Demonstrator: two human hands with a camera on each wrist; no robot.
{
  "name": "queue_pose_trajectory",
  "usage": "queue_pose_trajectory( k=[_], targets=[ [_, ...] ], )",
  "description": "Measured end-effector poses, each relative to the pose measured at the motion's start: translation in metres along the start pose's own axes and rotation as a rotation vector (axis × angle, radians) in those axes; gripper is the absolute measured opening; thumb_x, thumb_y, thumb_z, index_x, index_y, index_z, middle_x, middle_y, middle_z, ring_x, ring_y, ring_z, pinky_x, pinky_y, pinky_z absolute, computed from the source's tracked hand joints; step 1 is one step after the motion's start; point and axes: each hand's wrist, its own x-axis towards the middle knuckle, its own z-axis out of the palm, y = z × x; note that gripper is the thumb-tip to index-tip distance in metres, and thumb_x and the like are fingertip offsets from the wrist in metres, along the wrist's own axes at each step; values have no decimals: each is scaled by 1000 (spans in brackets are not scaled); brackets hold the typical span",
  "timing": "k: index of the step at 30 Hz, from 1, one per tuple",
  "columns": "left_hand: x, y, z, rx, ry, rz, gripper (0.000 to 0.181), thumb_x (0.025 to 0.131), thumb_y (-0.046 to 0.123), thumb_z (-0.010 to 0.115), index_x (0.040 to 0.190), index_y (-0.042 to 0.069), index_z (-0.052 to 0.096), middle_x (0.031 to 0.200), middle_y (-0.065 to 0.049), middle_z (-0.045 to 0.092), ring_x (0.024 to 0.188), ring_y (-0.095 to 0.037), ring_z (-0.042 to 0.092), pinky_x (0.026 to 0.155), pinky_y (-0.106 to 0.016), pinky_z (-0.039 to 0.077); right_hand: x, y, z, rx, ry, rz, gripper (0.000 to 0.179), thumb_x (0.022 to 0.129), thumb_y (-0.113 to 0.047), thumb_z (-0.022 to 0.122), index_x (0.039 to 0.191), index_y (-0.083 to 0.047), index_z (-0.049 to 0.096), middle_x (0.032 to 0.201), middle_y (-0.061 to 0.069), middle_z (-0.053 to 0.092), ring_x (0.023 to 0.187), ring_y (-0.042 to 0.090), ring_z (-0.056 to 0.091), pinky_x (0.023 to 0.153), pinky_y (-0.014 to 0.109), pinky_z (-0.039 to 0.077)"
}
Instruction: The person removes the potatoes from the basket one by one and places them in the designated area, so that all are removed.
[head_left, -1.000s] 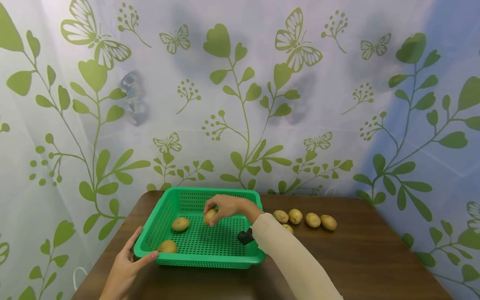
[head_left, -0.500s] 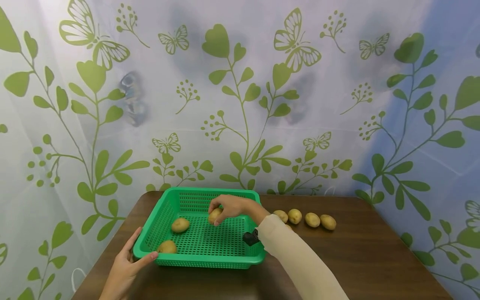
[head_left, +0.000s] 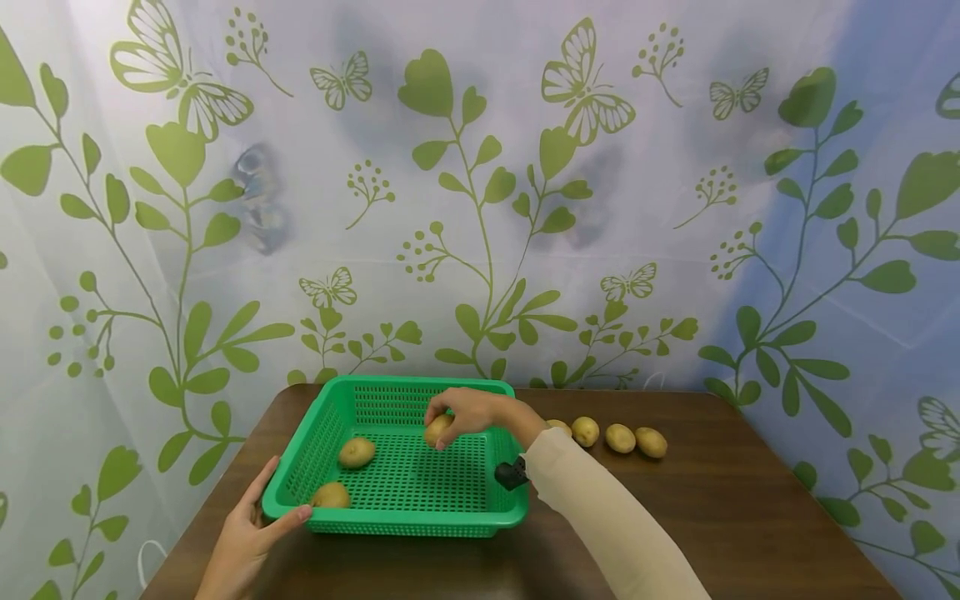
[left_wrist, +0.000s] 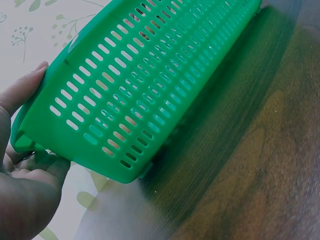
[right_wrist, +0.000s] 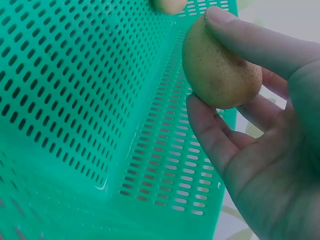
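Observation:
My right hand pinches a potato between thumb and fingertips, over the inside of a green plastic basket. In the right wrist view the thumb lies on one side of the potato and fingers on the other. Two more potatoes lie in the basket: one potato toward its left side, another potato in the near left corner. At that corner my left hand grips the rim; its thumb is at the top edge and its fingers curl beneath the lip.
Right of the basket, a loose row of potatoes lies on the brown wooden table; my right sleeve partly covers the leftmost. Behind the table hangs a pale curtain with green leaves and butterflies.
My right hand has shifted slightly right over the basket, still holding the potato. The forearm now hides more of the potatoes on the table. My left hand keeps its grip on the corner.

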Motion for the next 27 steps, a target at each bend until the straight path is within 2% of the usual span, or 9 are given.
queue_pose_trajectory(
  k=[13, 27],
  targets=[
    [0, -1, 0, 7, 2, -3, 96, 99, 11, 72, 168, 9, 4, 165, -26, 16, 115, 16, 48, 88, -12, 49, -15, 4, -3, 7, -2, 36, 29, 91, -21, 84, 116, -20, 69, 106, -11, 64, 87, 11, 59, 75, 29, 50],
    [1, -1, 0, 18, -3, 10, 96, 99, 10, 72, 167, 7, 4, 165, -26, 16, 115, 17, 47, 87, -13, 49, -29, 6, -10, -26, 9, 42, 29, 92, -18, 83, 118, -14, 69, 106, -9, 65, 85, 12, 58, 73, 29, 50]
  ],
)
